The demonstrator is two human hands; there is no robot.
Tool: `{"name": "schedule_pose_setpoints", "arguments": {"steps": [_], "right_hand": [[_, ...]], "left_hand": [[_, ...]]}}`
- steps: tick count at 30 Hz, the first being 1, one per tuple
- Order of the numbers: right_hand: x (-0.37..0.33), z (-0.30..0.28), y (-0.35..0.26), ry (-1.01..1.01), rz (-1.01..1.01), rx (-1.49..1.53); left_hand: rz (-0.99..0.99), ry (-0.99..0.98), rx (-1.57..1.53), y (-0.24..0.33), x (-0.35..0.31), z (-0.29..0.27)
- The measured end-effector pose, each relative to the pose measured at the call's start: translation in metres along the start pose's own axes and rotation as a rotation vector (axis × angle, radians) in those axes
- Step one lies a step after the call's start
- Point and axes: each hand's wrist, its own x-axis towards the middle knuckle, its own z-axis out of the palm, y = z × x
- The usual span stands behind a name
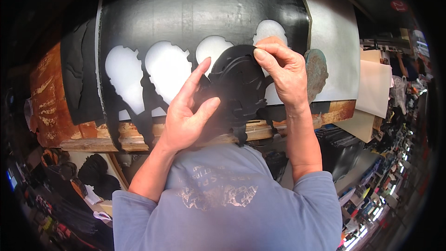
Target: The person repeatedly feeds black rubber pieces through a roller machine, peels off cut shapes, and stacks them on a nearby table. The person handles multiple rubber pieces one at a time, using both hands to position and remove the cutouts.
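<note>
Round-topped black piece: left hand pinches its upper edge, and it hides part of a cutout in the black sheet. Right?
Wrong hand: the head view shows the right hand pinching the round-topped black piece, not the left hand. The rest holds.

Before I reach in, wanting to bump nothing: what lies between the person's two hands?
In the head view, mainly a black rounded piece lies between the left hand and the right hand, which pinches its upper edge.
</note>
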Motion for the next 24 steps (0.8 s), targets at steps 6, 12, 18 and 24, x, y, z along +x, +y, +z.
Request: {"name": "schedule_pose_setpoints", "arguments": {"steps": [6, 12, 18, 24], "right_hand": [[-0.004, 0.002, 0.001, -0.042, 0.144, -0.059], [-0.016, 0.022, 0.001, 0.057, 0.163, 0.051], [0.005, 0.026, -0.002, -0.175, 0.110, 0.236], [0.005, 0.032, -0.006, -0.392, 0.174, 0.143]], "left_hand": [[-0.236, -0.025, -0.362, -0.006, -0.004, -0.006], [-0.306, 0.056, -0.531, -0.010, -0.013, -0.003], [-0.218, -0.049, -0.453, -0.004, -0.028, -0.019], [-0.244, 0.059, -0.545, 0.007, -0.053, -0.035]]}}
